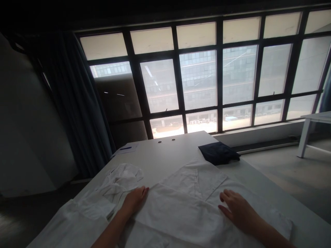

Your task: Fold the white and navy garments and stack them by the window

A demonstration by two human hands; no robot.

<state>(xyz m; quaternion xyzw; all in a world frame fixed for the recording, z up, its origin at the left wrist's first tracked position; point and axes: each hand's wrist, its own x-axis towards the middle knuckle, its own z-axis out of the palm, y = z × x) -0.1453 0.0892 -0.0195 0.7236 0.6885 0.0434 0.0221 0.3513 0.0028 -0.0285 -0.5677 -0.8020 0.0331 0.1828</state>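
Note:
A white shirt lies spread over the near part of the table, with a folded-over panel and seams showing toward its far end. At its left edge is my left hand, its fingers curled closed on the cloth. My right hand is over the right side of the shirt, thumb apart from the bent fingers, with no cloth visible between them. Left of my left hand sits a crumpled heap of white cloth, which runs on toward the near left edge.
A dark folded cloth rests at the table's right edge. Paper with a blue pen lies at the far left of the white table. Beyond stand large windows and a dark curtain. Another white table is at right.

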